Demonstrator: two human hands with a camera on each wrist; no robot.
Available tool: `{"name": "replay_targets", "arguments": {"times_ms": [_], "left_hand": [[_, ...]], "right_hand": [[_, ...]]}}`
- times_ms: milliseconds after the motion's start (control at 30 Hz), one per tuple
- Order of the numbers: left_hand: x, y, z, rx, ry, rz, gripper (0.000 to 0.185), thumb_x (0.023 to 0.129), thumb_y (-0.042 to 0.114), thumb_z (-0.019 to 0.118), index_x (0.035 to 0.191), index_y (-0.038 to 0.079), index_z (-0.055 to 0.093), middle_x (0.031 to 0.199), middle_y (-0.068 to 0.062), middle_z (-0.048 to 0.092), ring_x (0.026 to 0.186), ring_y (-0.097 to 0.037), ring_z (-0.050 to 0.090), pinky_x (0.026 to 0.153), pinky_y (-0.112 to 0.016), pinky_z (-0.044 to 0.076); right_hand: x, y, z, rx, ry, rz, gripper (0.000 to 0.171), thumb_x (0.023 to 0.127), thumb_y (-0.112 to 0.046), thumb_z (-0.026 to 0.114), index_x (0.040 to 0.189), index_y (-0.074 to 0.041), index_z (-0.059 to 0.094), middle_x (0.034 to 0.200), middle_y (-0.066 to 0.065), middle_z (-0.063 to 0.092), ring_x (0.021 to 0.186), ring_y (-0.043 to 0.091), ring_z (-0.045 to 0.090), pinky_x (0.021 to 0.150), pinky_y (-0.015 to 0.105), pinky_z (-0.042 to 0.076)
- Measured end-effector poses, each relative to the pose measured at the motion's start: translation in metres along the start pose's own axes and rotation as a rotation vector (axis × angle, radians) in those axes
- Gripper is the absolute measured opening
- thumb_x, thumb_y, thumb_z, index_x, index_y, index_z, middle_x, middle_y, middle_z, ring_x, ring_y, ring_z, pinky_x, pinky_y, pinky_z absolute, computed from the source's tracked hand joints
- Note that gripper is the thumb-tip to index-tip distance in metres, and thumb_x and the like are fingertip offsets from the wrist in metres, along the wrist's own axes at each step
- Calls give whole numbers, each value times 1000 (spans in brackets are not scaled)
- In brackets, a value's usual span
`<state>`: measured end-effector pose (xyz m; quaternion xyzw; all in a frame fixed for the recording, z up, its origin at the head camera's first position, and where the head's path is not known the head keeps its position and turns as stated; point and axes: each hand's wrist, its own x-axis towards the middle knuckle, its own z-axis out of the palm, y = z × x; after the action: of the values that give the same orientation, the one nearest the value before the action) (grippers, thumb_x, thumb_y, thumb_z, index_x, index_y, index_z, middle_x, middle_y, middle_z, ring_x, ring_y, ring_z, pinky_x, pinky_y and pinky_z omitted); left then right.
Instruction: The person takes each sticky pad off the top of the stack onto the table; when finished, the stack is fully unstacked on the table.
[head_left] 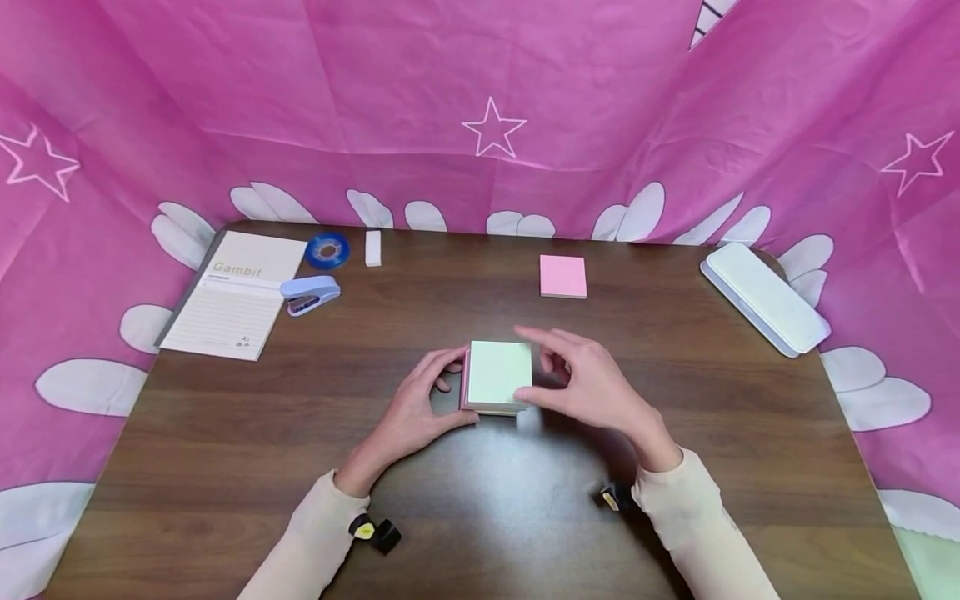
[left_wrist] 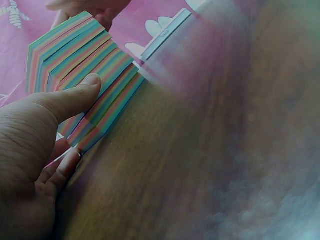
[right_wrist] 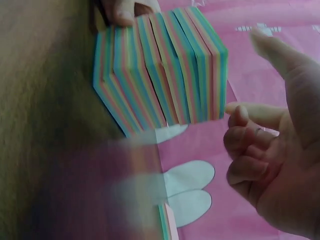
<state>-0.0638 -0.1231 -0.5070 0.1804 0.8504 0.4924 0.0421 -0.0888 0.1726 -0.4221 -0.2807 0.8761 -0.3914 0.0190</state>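
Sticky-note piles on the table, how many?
2: the tall stack, gripped by the left hand, and the low pink-topped pile farther back. No others show, though a small one could be hidden.

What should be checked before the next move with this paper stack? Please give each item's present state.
1. Left hand holding the stack: ok, its thumb lies against one side.
2. Stack's layers flush: not ok, their edges step in and out in both wrist views.
3. Right hand touching the stack: cannot tell, its thumb overlaps the edge in the head view but contact is unclear.
4. Pink pad apart from the stack: ok, it lies farther back on the table.
5. Stapler and white case out of the way: ok, off to either side.
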Motion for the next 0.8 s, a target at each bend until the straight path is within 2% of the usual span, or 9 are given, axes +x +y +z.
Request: {"name": "replay_targets", "arguments": {"times_ms": [133, 300, 600, 800], "left_hand": [[-1, 0, 0, 6, -10, -11, 98, 82, 25, 102, 166, 20, 51, 154, -2, 57, 128, -19, 58, 99, -36, 53], [0, 0, -2, 8, -20, -19, 98, 83, 26, 102, 166, 21, 51, 155, -2, 56, 129, -19, 58, 100, -36, 53], [2, -2, -3, -5, -8, 9, 97, 82, 22, 102, 165, 19, 52, 154, -2, 57, 129, -19, 59, 99, -34, 53], [0, -4, -1, -26, -9, 11, 96, 82, 21, 102, 165, 19, 52, 153, -1, 57, 131, -18, 58, 99, -32, 53]], "right_hand": [[-1, -6, 6, -81, -54, 43, 93, 80, -46, 100, 159, -15, 62, 89, 0, 59, 73, 11, 47, 65, 31, 39], [1, -8, 12, -127, -61, 51, 100, 74, -47, 104, 157, -10, 62, 91, -4, 59, 78, 12, 53, 68, 33, 44], [3, -7, 17, -91, -50, 57, 88, 76, -38, 104, 149, -12, 65, 89, -2, 63, 77, 20, 60, 68, 33, 46], [2, -4, 18, -95, -29, 35, 85, 76, -39, 103, 148, -14, 66, 87, -5, 61, 75, 15, 57, 67, 33, 45]]}}
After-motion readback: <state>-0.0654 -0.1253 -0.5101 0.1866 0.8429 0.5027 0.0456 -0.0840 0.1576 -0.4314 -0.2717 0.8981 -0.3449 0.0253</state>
